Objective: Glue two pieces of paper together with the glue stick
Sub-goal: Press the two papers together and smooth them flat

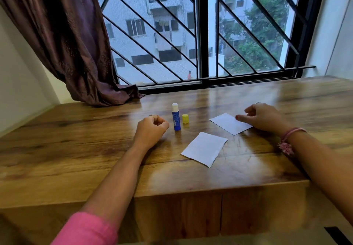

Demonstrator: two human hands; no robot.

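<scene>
A blue glue stick point(176, 118) stands upright and uncapped on the wooden table point(76, 149), its white glue tip showing. Its yellow cap point(185, 118) sits just to its right. One white paper piece point(204, 149) lies flat near the table's front middle. A second white paper piece point(228, 123) lies further back to the right. My left hand point(151, 130) rests on the table just left of the glue stick, fingers curled, holding nothing. My right hand point(264, 117) lies over the right edge of the second paper, thumb touching its top.
A purple curtain point(72, 44) hangs at the back left and bunches onto the table. A barred window point(202, 34) runs along the table's far edge. The table's front edge point(210, 189) drops off below the nearer paper.
</scene>
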